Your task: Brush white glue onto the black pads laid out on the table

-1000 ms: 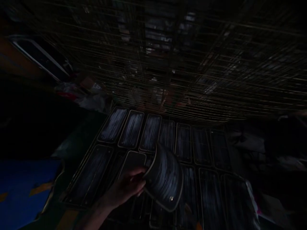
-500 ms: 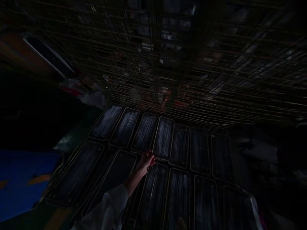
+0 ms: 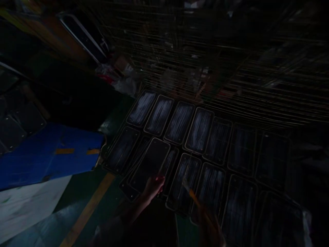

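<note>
The scene is very dark. My left hand, fingers curled closed, is at the lower right edge of a plain dark rectangular panel; whether it holds anything is too dark to tell. In my right hand is a paintbrush with an orange handle, its pale bristles pointing up and left over a streaked panel. Two rows of dark rounded rectangular panels lie around the hands, many with whitish streaks, such as the panel in the far row. The plain panel rests tilted over its neighbours.
Behind the panels rises a wire mesh rack with cluttered items. A blue sheet with orange tape lies at the left, with more dark panels beside it. An orange-yellow stripe crosses the green floor.
The view has shifted, so the panels appear farther right and higher. My left hand has drawn back from the far row towards me. My right hand with the paintbrush has come into view.
</note>
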Demonstrator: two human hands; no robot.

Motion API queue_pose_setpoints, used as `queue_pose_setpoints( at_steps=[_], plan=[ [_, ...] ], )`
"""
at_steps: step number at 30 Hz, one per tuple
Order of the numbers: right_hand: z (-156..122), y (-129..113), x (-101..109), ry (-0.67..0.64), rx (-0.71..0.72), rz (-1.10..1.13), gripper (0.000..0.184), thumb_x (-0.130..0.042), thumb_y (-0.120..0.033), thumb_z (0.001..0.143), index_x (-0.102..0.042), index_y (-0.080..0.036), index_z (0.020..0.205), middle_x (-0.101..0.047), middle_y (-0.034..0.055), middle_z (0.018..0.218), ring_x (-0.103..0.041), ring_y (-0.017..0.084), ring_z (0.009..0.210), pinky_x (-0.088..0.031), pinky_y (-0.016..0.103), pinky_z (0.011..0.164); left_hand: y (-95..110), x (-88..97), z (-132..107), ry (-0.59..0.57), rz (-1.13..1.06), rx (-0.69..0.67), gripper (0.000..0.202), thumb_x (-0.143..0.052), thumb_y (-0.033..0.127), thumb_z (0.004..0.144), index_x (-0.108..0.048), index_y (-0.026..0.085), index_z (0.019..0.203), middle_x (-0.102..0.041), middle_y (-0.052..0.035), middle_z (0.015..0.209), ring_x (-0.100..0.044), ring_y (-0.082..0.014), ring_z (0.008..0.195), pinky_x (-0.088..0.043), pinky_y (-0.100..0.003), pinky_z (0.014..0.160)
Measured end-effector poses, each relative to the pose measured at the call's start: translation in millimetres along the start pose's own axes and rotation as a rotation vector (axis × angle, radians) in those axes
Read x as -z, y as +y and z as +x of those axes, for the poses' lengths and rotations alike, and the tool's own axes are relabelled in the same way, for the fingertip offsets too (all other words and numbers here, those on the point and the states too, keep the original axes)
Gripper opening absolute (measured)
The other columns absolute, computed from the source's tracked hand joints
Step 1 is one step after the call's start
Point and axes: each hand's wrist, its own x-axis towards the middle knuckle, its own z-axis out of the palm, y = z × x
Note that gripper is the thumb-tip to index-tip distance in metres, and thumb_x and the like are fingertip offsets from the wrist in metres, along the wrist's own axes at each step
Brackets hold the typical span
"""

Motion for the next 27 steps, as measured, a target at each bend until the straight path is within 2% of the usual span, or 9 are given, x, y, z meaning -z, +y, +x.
queue_pose_setpoints(
  at_steps=[2,4,6,8,11,14,18,22,27],
  plan=[
    [11.1,-9.2,-29.2,-0.05,0.08,0.011,0.025,-0.049,-0.036,0.097,-0.064,-0.027,0.116,-0.068,0.0068,0.108,-0.068,0.021,0.094,-0.059,0.032,0.075,-32.2,48.7,-19.4,0.119,0.104,0.062,0.033,-0.069,0.051,0.073,-0.06,0.019,0.072,-0.05,0.0068,0.039,-0.043,-0.009,0.031,-0.029,-0.019,0.035],
    [24.6,-20.2,-58.2,-0.121,0.218,-0.004,0.024,-0.047,-0.03,0.098,-0.065,-0.026,0.114,-0.069,0.006,0.102,-0.069,0.018,0.089,-0.058,0.027,0.071,-55.2,92.3,-31.4,0.243,0.111,0.109,0.031,-0.071,0.048,0.07,-0.058,0.021,0.071,-0.057,0.0053,0.047,-0.049,-0.0104,0.035,-0.036,-0.02,0.038],
    [40.8,-30.9,-84.4,-0.197,0.352,-0.063,0.025,-0.045,-0.026,0.099,-0.064,-0.025,0.116,-0.069,0.0057,0.101,-0.069,0.016,0.084,-0.056,0.024,0.067,-68.4,124.2,-36.2,0.314,0.108,0.165,0.033,-0.073,0.049,0.069,-0.056,0.021,0.073,-0.063,0.0033,0.057,-0.056,-0.0123,0.04,-0.041,-0.022,0.041],
    [59.8,-39.7,-106.4,-0.241,0.442,-0.156,0.028,-0.043,-0.023,0.1,-0.062,-0.024,0.12,-0.068,0.0058,0.105,-0.069,0.014,0.084,-0.054,0.022,0.066,-74.0,142.6,-35.4,0.321,0.109,0.225,0.037,-0.072,0.053,0.069,-0.056,0.021,0.079,-0.065,0.0022,0.06,-0.058,-0.0138,0.04,-0.043,-0.024,0.04],
    [90.7,-48.7,-132.1,-0.225,0.554,-0.305,0.029,-0.043,-0.021,0.1,-0.06,-0.025,0.123,-0.068,0.0058,0.109,-0.068,0.014,0.089,-0.052,0.023,0.068,-75.1,152.2,-28.0,0.276,0.065,0.27,0.043,-0.07,0.057,0.071,-0.056,0.019,0.086,-0.063,0.0029,0.057,-0.057,-0.0146,0.036,-0.043,-0.024,0.036],
    [116.8,-53.2,-152.6,-0.173,0.617,-0.416,0.027,-0.046,-0.021,0.099,-0.062,-0.024,0.121,-0.069,0.0048,0.108,-0.068,0.014,0.087,-0.05,0.022,0.064,-74.4,154.7,-18.2,0.252,-0.01,0.313,0.047,-0.072,0.06,0.068,-0.053,0.019,0.076,-0.061,0.0021,0.055,-0.058,-0.0142,0.037,-0.045,-0.024,0.035],
    [126.6,-52.5,-175.0,-0.159,0.658,-0.503,0.025,-0.047,-0.02,0.099,-0.064,-0.022,0.117,-0.07,0.0048,0.108,-0.068,0.015,0.087,-0.049,0.023,0.064,-77.7,160.2,-7.7,0.24,-0.126,0.341,0.052,-0.072,0.066,0.066,-0.053,0.017,0.066,-0.06,0.001,0.053,-0.059,-0.012,0.038,-0.047,-0.021,0.036],
    [97.1,-45.9,-187.1,-0.238,0.628,-0.55,0.027,-0.048,-0.018,0.098,-0.061,-0.023,0.121,-0.07,0.0049,0.108,-0.068,0.016,0.089,-0.052,0.025,0.07,-82.6,164.3,-2.7,0.225,-0.274,0.383,0.053,-0.079,0.061,0.061,-0.055,0.017,0.077,-0.064,0.0011,0.056,-0.066,-0.0157,0.045,-0.056,-0.025,0.042],
    [23.3,-32.2,-192.1,-0.347,0.622,-0.535,0.032,-0.045,-0.012,0.096,-0.06,-0.023,0.122,-0.072,0.0064,0.111,-0.069,0.018,0.093,-0.055,0.029,0.077,-85.0,165.0,-1.0,0.203,-0.369,0.392,0.047,-0.08,0.054,0.066,-0.055,0.017,0.08,-0.067,-0.0004,0.058,-0.069,-0.018,0.049,-0.058,-0.027,0.045]
  ],
)
